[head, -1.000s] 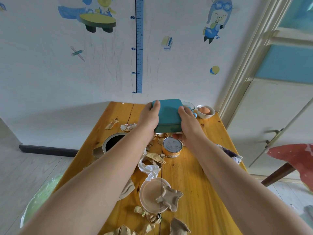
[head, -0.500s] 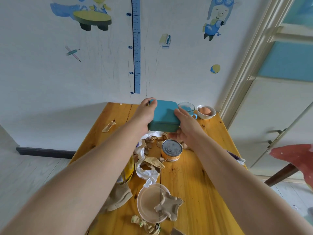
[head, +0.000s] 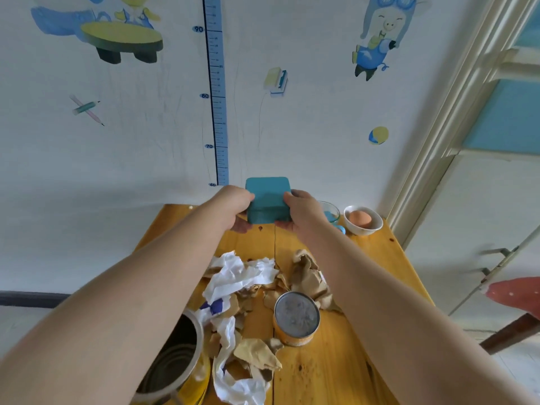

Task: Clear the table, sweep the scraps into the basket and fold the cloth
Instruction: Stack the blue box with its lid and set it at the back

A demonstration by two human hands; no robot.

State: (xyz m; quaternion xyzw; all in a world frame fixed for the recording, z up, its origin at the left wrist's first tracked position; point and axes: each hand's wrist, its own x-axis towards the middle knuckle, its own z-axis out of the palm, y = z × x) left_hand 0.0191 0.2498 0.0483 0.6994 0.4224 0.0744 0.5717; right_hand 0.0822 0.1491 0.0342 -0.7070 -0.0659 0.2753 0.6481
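Observation:
A teal box [head: 268, 198] is held at the far end of the wooden table [head: 380, 276], close to the wall. My left hand [head: 235, 207] grips its left side and my right hand [head: 301, 209] grips its right side. Whether the box touches the table I cannot tell. Crumpled white paper [head: 233, 276] and brown paper scraps [head: 309, 276] lie in the table's middle. More scraps [head: 254, 355] lie nearer to me. No cloth or basket shows.
A sealed yellow tin [head: 296, 318] stands among the scraps. An open empty can [head: 175, 366] stands at the near left. A white bowl with an egg [head: 362, 220] and a glass cup [head: 331, 213] sit at the far right corner. A door frame [head: 438, 127] stands right.
Both hands have carried the teal box away from me, from above the tin to the table's far end by the wall. The view has shifted forward with them.

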